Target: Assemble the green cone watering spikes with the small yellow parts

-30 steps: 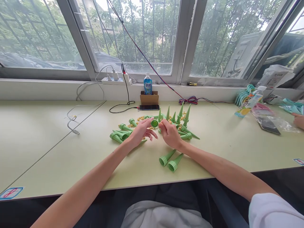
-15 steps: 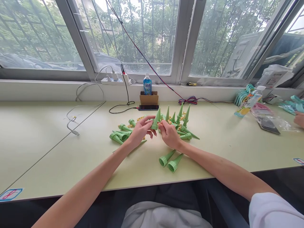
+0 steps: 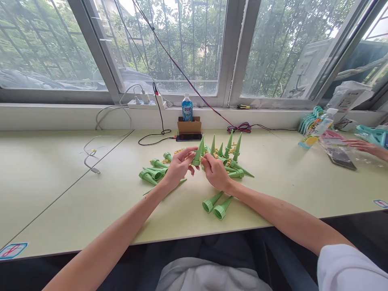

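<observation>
My left hand (image 3: 178,166) grips a green plastic watering spike (image 3: 198,152), its point up and its wide collar down, between thumb and fingers. Close beside the collar, my right hand (image 3: 216,170) is closed in a pinch; whatever sits between its fingertips is too small and hidden to make out. Behind the hands, several green spikes stand upright, among them one spike (image 3: 237,148) at the right, with small yellow parts (image 3: 177,151) around them. More spikes (image 3: 148,176) lie to the left. Two loose spikes (image 3: 222,209) lie near the front, threaded openings toward me.
A blue-labelled bottle (image 3: 187,108) stands in a cardboard box (image 3: 189,127) behind a phone (image 3: 189,138). Cables (image 3: 239,127) run along the back. At the right are another bottle (image 3: 317,128), a dark phone (image 3: 342,159), hangers and another person's hand (image 3: 365,146).
My hands and the spike stay almost still, with the whole view shifted slightly. The other person's hand at the far right has reached left over the plastic packaging.
</observation>
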`<state>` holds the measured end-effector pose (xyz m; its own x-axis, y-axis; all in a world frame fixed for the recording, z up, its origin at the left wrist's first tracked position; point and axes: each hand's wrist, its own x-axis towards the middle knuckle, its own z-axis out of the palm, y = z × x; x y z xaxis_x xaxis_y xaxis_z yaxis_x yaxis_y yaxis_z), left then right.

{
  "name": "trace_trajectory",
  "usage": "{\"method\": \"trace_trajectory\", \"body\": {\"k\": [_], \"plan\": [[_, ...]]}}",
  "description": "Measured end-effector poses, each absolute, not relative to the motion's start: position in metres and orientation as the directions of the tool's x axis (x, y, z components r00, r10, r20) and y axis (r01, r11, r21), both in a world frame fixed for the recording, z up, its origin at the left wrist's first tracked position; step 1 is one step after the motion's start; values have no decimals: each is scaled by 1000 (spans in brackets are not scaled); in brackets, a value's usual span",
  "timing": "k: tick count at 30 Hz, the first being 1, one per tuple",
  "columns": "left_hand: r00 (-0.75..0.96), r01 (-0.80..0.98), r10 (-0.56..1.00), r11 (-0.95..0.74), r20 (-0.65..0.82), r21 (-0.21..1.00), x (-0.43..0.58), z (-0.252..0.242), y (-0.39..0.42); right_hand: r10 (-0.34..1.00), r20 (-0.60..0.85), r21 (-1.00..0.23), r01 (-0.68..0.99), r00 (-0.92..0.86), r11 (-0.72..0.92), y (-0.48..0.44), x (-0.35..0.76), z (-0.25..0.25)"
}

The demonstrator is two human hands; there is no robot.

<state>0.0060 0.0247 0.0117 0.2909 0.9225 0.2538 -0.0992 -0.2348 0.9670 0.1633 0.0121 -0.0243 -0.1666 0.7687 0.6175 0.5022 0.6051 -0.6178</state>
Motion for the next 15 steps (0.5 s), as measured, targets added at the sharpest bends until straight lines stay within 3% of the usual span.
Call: {"method": "trace_trajectory", "body": {"k": [15], "plan": [[296,57,935,-221,195,974,9,6,27,731,668,-563,549,-137,617,13,166,-25]]}}
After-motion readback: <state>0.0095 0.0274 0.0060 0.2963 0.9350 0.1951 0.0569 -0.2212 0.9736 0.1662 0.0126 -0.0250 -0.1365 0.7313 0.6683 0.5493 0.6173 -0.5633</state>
